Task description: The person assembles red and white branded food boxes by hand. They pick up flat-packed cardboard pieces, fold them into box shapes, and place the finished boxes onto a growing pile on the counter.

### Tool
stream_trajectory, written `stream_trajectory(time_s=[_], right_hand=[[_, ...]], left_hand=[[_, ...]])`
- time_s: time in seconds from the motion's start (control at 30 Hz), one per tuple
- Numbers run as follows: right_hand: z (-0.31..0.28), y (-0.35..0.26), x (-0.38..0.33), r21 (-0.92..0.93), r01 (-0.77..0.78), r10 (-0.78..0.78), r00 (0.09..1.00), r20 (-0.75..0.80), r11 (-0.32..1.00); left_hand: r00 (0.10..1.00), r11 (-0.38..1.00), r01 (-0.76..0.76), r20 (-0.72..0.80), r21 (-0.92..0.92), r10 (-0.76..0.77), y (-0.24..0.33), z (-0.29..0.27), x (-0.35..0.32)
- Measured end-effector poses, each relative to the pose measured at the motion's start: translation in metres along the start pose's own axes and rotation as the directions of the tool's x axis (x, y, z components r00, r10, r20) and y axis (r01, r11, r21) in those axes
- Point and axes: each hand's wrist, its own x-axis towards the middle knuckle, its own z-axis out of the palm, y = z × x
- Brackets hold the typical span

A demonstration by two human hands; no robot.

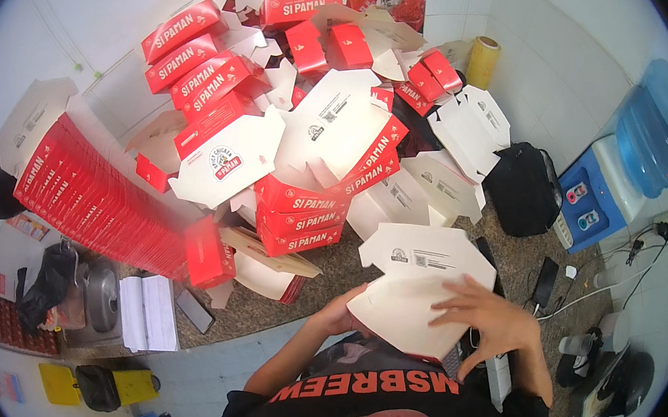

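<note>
Close to my body is a paper food box [422, 299], its pale inside facing up and its printed lid flap raised at the far side. My left hand [342, 311] grips the box's left edge, fingers partly hidden beneath it. Over its right side lies my right hand [493, 319], fingers spread against the pale inner face and thumb apart near the lower edge. Just beyond stands a stack of red folded boxes [300, 225], topped by one with a raised lid.
A long leaning stack of red cartons [99, 200] fills the left. More red boxes [202, 72] pile up behind. An open notebook [148, 313] and phone [194, 312] lie at the counter's front. A black bag [522, 189] and water dispenser [596, 195] stand right.
</note>
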Motion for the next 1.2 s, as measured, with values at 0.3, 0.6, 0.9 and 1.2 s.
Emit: stream_trajectory(time_s=[0.3, 0.6, 0.9, 1.2], right_hand=[[0.035, 0.009, 0.017, -0.099, -0.033, 0.029, 0.999, -0.039, 0.995], [0.021, 0.022, 0.038, 0.028, -0.193, 0.189, 0.975, 0.115, 0.981], [0.04, 0.012, 0.106, -0.177, 0.365, -0.405, 0.796, -0.449, 0.914], [0.098, 0.031, 0.072, 0.353, 0.055, 0.084, 0.926, -0.367, 0.934]], left_hand=[[0.975, 0.636, -0.116, -0.035, 0.763, 0.221, 0.029, 0.004, -0.015], [0.724, 0.413, -0.689, 0.54, 0.595, 0.429, 0.048, 0.041, -0.059], [0.927, 0.339, -0.349, 0.376, 0.874, -0.014, 0.058, 0.06, -0.045], [0.973, 0.816, -0.125, 0.231, 0.564, -0.011, 0.044, 0.073, -0.061]])
